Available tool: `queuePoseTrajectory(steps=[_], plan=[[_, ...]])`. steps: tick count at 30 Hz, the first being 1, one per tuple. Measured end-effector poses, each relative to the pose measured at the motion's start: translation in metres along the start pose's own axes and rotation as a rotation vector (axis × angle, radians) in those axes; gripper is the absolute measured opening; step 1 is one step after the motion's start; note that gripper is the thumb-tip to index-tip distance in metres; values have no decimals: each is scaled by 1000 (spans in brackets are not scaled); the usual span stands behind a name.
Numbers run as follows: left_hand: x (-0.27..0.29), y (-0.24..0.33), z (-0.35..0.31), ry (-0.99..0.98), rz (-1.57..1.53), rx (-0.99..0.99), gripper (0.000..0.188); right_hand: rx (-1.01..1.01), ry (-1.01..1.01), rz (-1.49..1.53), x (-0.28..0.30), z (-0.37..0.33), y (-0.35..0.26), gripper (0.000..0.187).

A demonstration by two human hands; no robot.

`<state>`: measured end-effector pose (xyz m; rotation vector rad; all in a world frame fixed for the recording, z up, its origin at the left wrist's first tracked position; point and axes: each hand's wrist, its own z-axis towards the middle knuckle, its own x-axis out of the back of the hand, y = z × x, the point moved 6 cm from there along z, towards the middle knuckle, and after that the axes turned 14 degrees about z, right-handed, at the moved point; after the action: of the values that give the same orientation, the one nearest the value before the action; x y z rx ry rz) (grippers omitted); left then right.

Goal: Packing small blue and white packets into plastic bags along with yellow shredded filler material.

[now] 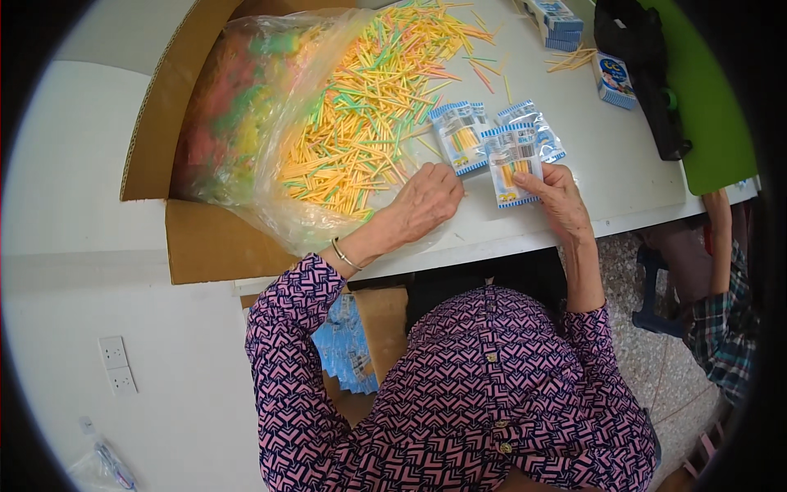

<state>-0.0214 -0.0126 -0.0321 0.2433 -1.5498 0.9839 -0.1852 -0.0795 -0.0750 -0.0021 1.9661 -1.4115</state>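
Note:
My right hand (561,197) grips a small blue-and-white packet (515,164) at its lower right corner, thumb on top. Thin yellow sticks show through the packet's clear window. My left hand (425,205) is curled closed just left of that packet, at the table's near edge; whatever its fingers may hold is hidden. Two more packets lie right behind: one filled with sticks (461,148) and another (548,141) partly covered by the held one. To the left spreads a heap of thin yellow, green and pink sticks (352,131), spilling from a clear plastic bag (275,164).
The bag rests in an open cardboard box (152,115). Small blue boxes (615,82), a black object (652,90) and a green board (709,98) stand at the right. Another person's forearm (720,246) is beyond. Below the table, a carton holds blue packets (346,348).

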Motion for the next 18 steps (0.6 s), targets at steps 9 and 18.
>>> queuePoseTrajectory(steps=[9,18], plan=[[7,-1,9,-9,38,11,34,-6,-12,54,-7,0,2,27],[21,-54,-22,-58,-697,583,38,-33,-52,27,-10,4,8,30]])
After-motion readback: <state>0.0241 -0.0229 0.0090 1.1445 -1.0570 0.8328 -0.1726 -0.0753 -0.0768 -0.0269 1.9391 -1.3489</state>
